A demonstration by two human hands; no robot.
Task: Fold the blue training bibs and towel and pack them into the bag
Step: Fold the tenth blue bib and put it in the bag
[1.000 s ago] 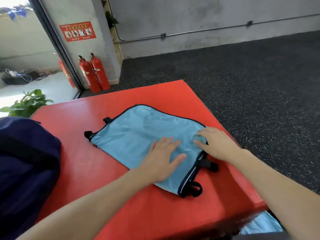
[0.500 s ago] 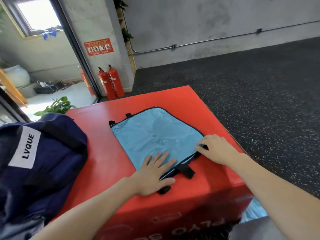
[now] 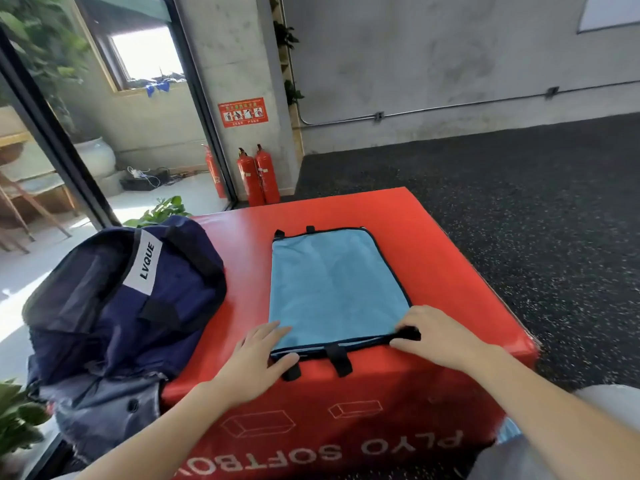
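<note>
Your forearms run off the bottom edge, so only wrists and hands show. A scrap of light blue fabric (image 3: 509, 433) peeks out low at the right of the box, mostly hidden; can't tell what it is. The bag's (image 3: 114, 306) lower part sags past the box's left edge, and its opening is hard to read from here. The box front lettering reads upside down and is cut off at the bottom.

The blue bib (image 3: 334, 289) lies flat as a folded rectangle on top of the red soft box (image 3: 450, 271), its near edge right at the box's front edge. Thin smooth fabric, light blue, black piping, short black strap tabs sticking out at the near and far ends.

Your left hand (image 3: 256, 363) rests on the bib's near-left corner, fingers mostly straight, thumb lying along the near edge, nothing gripped. Your right hand (image 3: 438, 339) sits on the near-right corner, fingers curled over a black tab; whether it actually pinches the tab, can't tell.

The bag is navy, soft, slumped cloth with a white LVQUE label, just left of the bib, apart from it. The box is glossy red vinyl, padded, with rounded edges. The floor (image 3: 536, 202) is dark speckled rubber. Two red fire extinguishers (image 3: 258, 176) stand at the concrete wall.
</note>
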